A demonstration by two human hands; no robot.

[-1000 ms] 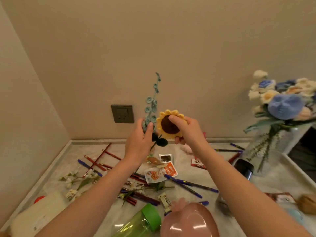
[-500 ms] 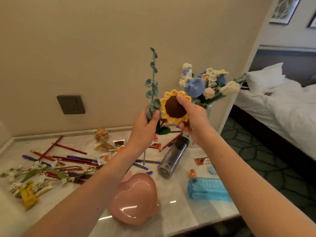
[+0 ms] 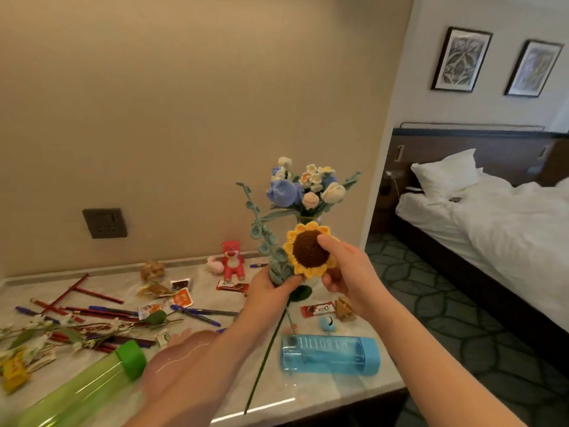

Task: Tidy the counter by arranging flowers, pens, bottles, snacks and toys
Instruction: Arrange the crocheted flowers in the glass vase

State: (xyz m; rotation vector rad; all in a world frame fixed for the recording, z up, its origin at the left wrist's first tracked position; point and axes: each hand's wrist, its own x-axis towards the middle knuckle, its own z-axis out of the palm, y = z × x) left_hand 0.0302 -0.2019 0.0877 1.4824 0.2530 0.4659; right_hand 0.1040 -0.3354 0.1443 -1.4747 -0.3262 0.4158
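Crocheted sunflower (image 3: 311,253), held in the air above the surface (image 3: 323,386), just in front of the vase bouquet (image 3: 304,189). Its brown disc faces the camera; its long green stem (image 3: 264,359) runs down and slightly left from the head, the lower end near the front edge of the surface. Beside it, a teal leafy sprig (image 3: 258,223) rises up and to the left. Left hand (image 3: 271,291): fingers curled round both stems just below the flower head. Right hand (image 3: 348,272): thumb on the disc, fingers behind the petals, pinching the head. On the surface lie a blue bottle (image 3: 329,354) on its side, a green bottle (image 3: 89,386), scattered pens (image 3: 197,312) and a red bear toy (image 3: 232,260).
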